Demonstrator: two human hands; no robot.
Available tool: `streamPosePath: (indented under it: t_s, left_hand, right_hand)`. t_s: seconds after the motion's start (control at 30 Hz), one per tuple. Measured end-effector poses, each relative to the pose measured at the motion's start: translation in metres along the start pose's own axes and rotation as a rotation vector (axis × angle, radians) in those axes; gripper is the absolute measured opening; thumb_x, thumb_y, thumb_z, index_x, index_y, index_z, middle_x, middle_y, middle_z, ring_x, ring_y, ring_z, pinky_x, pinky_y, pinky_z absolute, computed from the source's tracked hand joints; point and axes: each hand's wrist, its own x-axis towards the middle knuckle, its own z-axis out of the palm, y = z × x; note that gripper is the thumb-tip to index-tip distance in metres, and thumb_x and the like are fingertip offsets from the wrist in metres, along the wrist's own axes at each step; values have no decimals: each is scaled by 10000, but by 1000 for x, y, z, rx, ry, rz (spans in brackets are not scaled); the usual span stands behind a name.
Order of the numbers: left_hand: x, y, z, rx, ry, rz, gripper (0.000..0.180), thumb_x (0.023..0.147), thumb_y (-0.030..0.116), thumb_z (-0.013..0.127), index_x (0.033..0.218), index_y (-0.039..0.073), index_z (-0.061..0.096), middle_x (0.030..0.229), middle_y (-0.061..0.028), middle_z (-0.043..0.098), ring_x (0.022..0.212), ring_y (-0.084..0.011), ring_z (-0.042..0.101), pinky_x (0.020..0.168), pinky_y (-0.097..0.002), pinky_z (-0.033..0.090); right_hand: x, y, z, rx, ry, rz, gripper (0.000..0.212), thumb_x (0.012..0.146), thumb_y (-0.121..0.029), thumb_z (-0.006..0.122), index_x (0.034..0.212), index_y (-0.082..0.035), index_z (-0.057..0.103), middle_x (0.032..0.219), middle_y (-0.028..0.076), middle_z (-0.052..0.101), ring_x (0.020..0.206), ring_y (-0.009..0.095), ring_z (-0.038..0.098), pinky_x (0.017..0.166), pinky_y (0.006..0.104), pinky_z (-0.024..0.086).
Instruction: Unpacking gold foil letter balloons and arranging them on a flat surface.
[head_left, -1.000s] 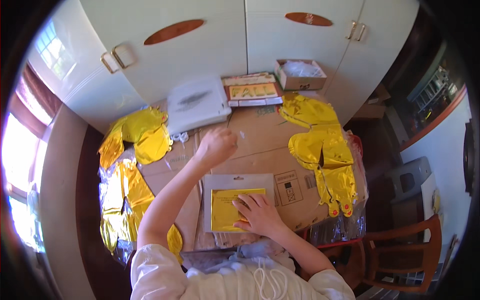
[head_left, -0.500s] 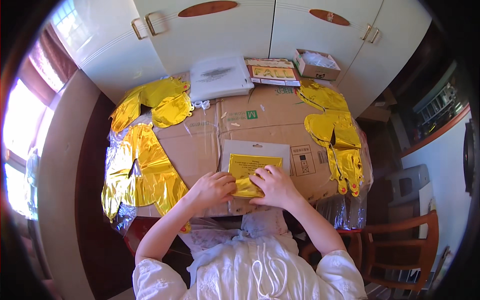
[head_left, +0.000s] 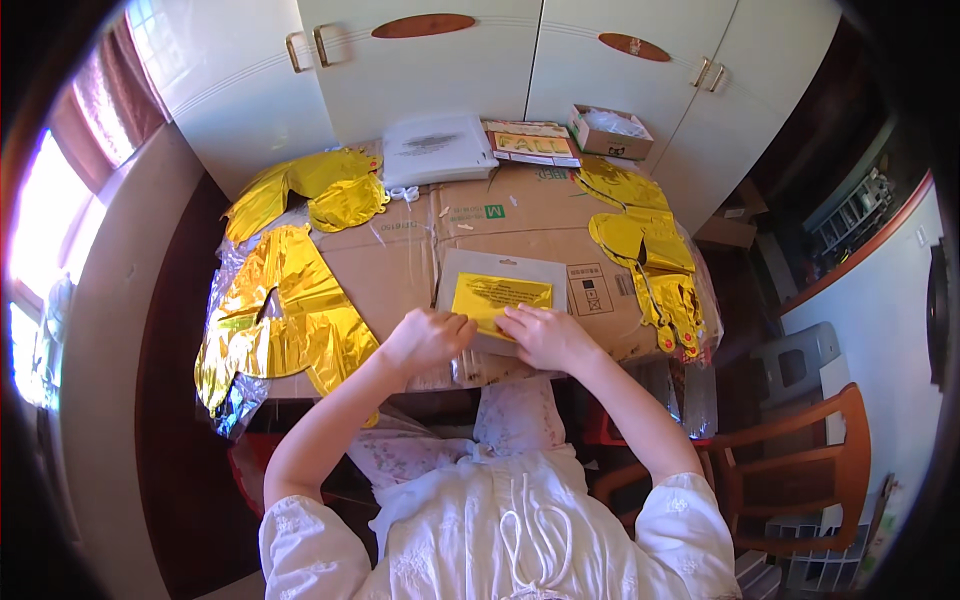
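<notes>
Between my hands a flat gold foil balloon (head_left: 502, 291) lies folded into a rectangle, with dark print on its upper face. Beneath it is a whitish plastic bag (head_left: 546, 272) with a hang hole at its far edge. Curled fingers of my left hand (head_left: 428, 340) grip the foil at its near left corner. My right hand (head_left: 545, 336) has its fingers closed on the near right edge; its thumb and fingertips are partly hidden. Larger gold foil balloons lie spread at the left (head_left: 285, 320), far left (head_left: 300, 190) and right (head_left: 655, 260).
Opened cardboard (head_left: 385, 275) covers the table. Along its far side are a stack of white plastic bags (head_left: 437, 150), printed cards (head_left: 532, 143), and a small box (head_left: 612, 131) holding clear plastic. White rings (head_left: 402, 193) lie before the stack. A wooden chair (head_left: 845, 460) stands at the right.
The shiny near flap of the foil has been folded in, so the rectangle is shorter. Both hands have moved slightly away from me with it. The whole view has shifted a little.
</notes>
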Motion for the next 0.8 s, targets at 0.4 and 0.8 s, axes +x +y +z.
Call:
streamPosePath:
  t_s: [0.4,0.8]
  left_hand:
    - [47,-37,-52,-107,-152,-144,151,782,189,596,912,136,653,694,-78,642,619,-291,642,554,-409,517]
    - [51,-10,-103,-84,224,-169,117,757,164,657,866,120,649,770,-58,644,728,-242,634,617,-365,526]
  right_hand:
    - [39,26,-63,121,-183,150,352,807,-123,521,1140,-141,633,933,190,683,833,363,665,788,468,534]
    - [40,20,-109,116,-167,223,325,824,-76,514,1134,-101,607,916,190,681,846,366,656,789,478,511]
